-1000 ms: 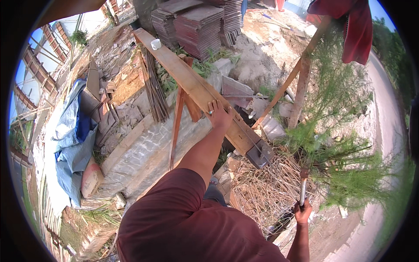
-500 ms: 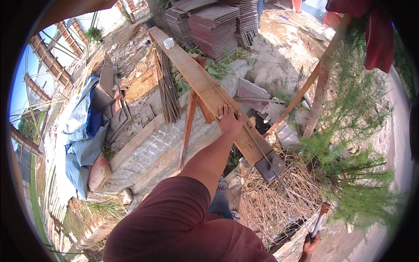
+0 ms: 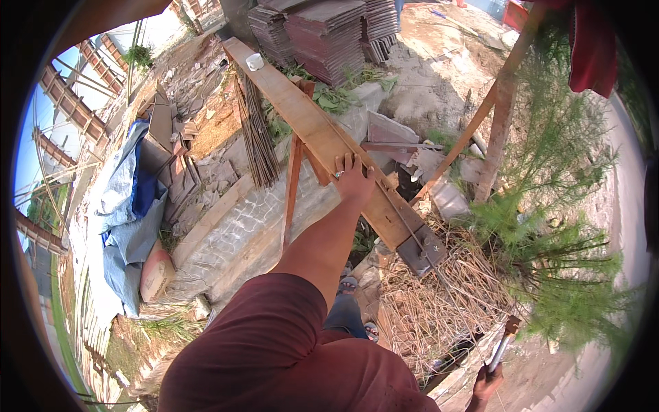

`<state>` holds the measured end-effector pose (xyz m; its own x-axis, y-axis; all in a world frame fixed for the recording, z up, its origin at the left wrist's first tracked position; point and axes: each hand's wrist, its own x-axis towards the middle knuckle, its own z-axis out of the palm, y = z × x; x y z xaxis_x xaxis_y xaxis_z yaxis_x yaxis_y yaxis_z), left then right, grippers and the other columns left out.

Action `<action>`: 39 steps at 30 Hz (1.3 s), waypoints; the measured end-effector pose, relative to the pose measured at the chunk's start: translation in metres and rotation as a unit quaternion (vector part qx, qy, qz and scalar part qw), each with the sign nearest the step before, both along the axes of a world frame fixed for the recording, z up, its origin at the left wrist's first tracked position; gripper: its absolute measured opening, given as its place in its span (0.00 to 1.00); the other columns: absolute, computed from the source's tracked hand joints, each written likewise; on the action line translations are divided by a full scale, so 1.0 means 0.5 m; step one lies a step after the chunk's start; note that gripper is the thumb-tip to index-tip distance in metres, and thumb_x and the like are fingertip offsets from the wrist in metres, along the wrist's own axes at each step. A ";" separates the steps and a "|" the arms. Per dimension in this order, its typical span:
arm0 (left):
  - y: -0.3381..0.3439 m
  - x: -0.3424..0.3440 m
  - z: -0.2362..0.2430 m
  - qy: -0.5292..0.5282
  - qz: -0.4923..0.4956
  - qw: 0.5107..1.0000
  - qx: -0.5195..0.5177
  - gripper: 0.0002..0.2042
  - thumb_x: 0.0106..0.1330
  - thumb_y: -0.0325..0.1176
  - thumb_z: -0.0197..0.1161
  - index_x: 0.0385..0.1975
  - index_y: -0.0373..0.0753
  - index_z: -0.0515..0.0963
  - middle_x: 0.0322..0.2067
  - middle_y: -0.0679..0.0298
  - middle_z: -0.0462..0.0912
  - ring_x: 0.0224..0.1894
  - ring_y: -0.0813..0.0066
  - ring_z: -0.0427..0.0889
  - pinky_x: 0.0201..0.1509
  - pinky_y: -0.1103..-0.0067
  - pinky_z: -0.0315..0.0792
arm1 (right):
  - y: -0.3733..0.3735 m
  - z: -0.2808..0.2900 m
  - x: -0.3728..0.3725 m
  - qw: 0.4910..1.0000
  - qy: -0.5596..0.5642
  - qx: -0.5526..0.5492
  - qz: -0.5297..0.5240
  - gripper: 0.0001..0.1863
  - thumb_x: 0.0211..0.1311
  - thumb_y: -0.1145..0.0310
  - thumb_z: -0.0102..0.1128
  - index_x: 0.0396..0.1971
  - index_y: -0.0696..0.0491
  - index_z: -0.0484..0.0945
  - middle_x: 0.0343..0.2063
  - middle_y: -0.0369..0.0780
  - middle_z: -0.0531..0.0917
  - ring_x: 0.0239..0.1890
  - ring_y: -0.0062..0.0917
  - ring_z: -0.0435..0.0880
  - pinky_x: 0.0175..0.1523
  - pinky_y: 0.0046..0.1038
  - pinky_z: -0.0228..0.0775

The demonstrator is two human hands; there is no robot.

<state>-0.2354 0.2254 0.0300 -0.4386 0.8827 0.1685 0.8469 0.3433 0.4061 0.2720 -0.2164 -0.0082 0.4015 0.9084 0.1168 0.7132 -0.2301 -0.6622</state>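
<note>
A long wooden plank (image 3: 302,120) slopes from the upper left to the centre. Along it lies a thin metal rod (image 3: 401,213), passing over a dark metal plate (image 3: 421,251) with pins at the near end. My left hand (image 3: 354,180) rests palm down on the plank beside the rod, fingers spread. At the lower right, my right hand (image 3: 486,386) is closed round the handle of a bar-shaped hand tool (image 3: 501,349), a silver shaft with a rusty brown head. The rod's thin end runs toward that head; whether they touch is unclear.
Wooden legs (image 3: 294,182) prop up the plank, and a white cup (image 3: 255,62) stands on its far end. A bundle of rods (image 3: 257,141) leans beside it. Bent metal pieces (image 3: 439,302) pile up below. Stacked tiles (image 3: 326,41), blue sheeting (image 3: 134,226) and a feathery green bush (image 3: 549,247) surround the bench.
The view has shifted slightly, so the plank appears a little higher and farther left. My left hand stays on the plank, and my right hand keeps its grip on the tool.
</note>
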 end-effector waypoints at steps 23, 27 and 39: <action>0.027 0.007 -0.024 0.041 -0.026 0.998 -0.032 0.30 0.63 0.51 0.48 0.64 0.45 0.59 0.67 0.66 0.51 0.70 0.63 0.43 0.67 0.53 0.46 | 0.155 0.244 -0.090 0.989 -0.112 -0.022 0.097 0.08 0.41 0.77 0.51 0.25 0.59 0.67 0.23 0.46 0.70 0.23 0.42 0.70 0.28 0.38 0.62; 0.005 -0.025 -0.011 0.052 -0.003 0.998 -0.044 0.29 0.64 0.50 0.46 0.64 0.45 0.59 0.67 0.66 0.50 0.70 0.62 0.42 0.67 0.51 0.46 | 0.286 0.320 -0.136 0.970 -0.151 -0.159 0.104 0.10 0.48 0.69 0.60 0.22 0.56 0.68 0.20 0.46 0.75 0.22 0.41 0.74 0.29 0.36 0.65; 0.022 -0.011 -0.030 0.053 -0.034 0.998 -0.020 0.30 0.64 0.50 0.46 0.63 0.42 0.59 0.67 0.64 0.51 0.70 0.63 0.42 0.66 0.50 0.45 | 0.539 0.152 -0.116 0.899 -0.308 -0.113 0.289 0.12 0.39 0.61 0.61 0.24 0.51 0.72 0.20 0.44 0.77 0.28 0.43 0.78 0.35 0.40 0.70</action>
<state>-0.2408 0.2363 0.0148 -0.3595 0.9165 0.1758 0.9062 0.2978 0.3003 0.2138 0.0533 0.0680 -0.2237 0.9729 -0.0578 0.9722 0.2185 -0.0845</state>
